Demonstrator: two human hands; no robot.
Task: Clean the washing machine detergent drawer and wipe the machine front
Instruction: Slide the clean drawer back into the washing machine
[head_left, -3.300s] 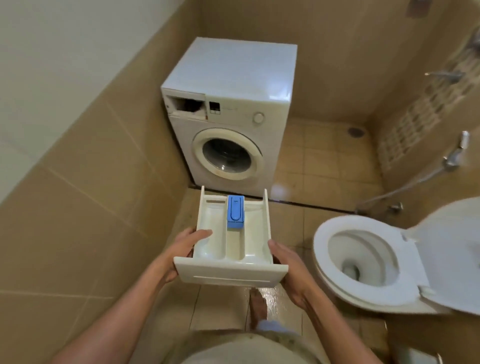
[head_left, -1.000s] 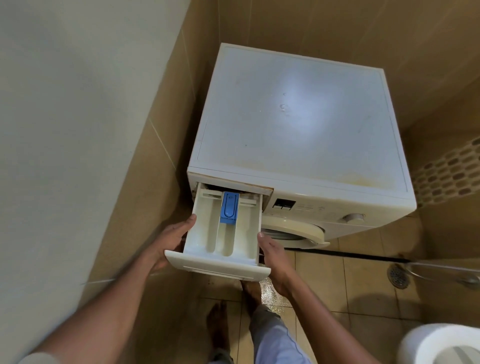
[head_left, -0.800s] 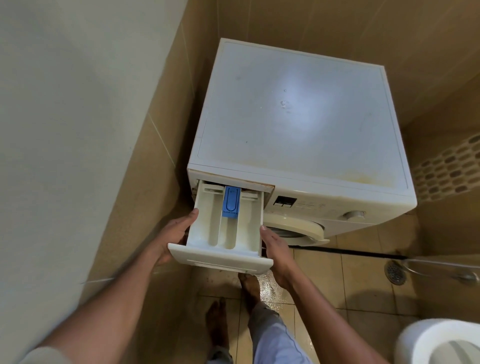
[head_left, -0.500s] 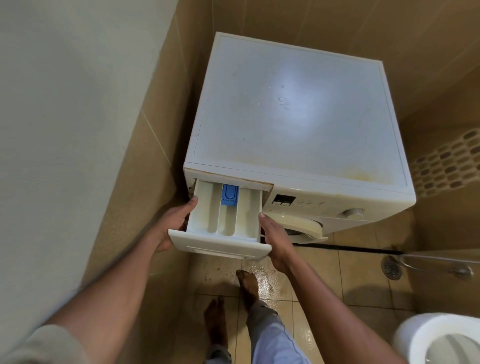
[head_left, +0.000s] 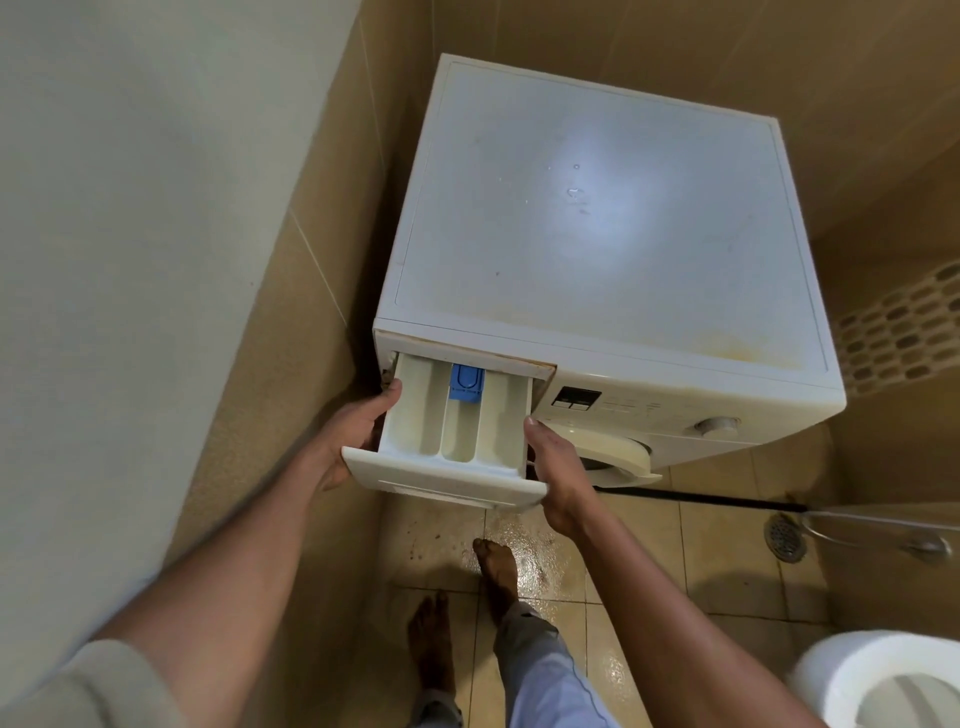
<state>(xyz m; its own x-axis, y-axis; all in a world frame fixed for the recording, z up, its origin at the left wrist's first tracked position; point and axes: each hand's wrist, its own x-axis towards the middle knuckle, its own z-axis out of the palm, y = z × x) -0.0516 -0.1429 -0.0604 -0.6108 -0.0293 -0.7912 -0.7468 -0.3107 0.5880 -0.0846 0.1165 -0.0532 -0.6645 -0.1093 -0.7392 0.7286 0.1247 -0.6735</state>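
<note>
White plastic, the detergent drawer (head_left: 457, 434) sits partway in its slot at the upper left of the washing machine (head_left: 597, 234) front, its blue insert (head_left: 466, 383) just at the opening. The person's left hand (head_left: 353, 431) grips the drawer's left wall and the right hand (head_left: 558, 467) grips its right wall, with thumbs lying along the sides and both hands close behind the front panel.

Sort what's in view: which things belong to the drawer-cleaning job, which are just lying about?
Job: detergent drawer, blue insert, washing machine, left hand and right hand gripping the drawer.
Lying about: toilet, floor drain, hose.
</note>
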